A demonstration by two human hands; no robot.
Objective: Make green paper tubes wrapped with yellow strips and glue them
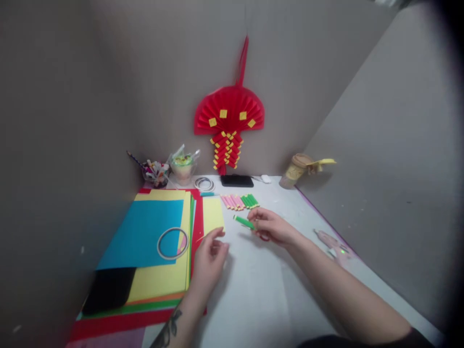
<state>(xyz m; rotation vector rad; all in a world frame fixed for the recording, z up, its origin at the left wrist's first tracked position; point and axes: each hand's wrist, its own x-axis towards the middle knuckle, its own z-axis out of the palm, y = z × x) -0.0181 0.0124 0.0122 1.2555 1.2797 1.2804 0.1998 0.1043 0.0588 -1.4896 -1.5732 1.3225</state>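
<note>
My right hand (271,227) is closed around one end of a green paper roll (243,222) with a yellow-banded tip, held above the white table. A small red loop, perhaps a scissors handle, shows under its fingers. My left hand (210,253) is beside the paper stack with fingers loosely curled and thumb apart, and I see nothing between them. Just behind it lies a pale yellow paper sheet (213,212). Further back, pink paper rolls (232,202) and green paper rolls (250,201) with yellow ends lie side by side in a row.
Left lies a stack of coloured paper (145,227) with a tape roll (158,247) and black phone (108,290) on top. Tape rolls (204,183), another black phone (237,181) and cups stand behind. A pink glue gun (335,246) sits right. A red paper fan (230,111) hangs on the wall.
</note>
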